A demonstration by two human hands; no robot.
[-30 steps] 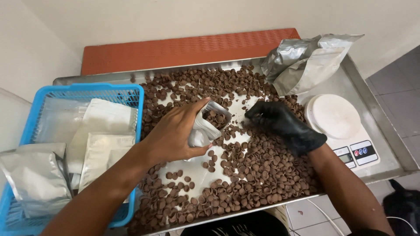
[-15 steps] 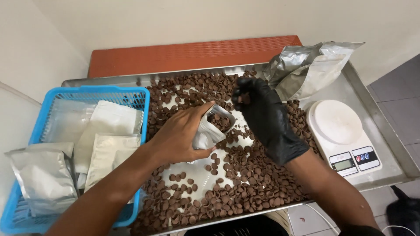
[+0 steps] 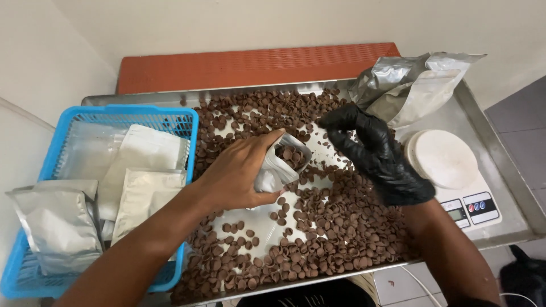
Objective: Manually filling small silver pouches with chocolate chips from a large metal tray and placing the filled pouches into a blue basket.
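While left hand (image 3: 239,176) holds it, pouch (image 3: 278,166) mouth up-right, long axis diagonal

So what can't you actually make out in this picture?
- Head view: how full the small pouch is; the left hand covers its body.
- Whether the gloved right hand holds any pieces; its curled fingers hide them.
- The scale display: too small.
- The blue basket: cut off at the left edge.
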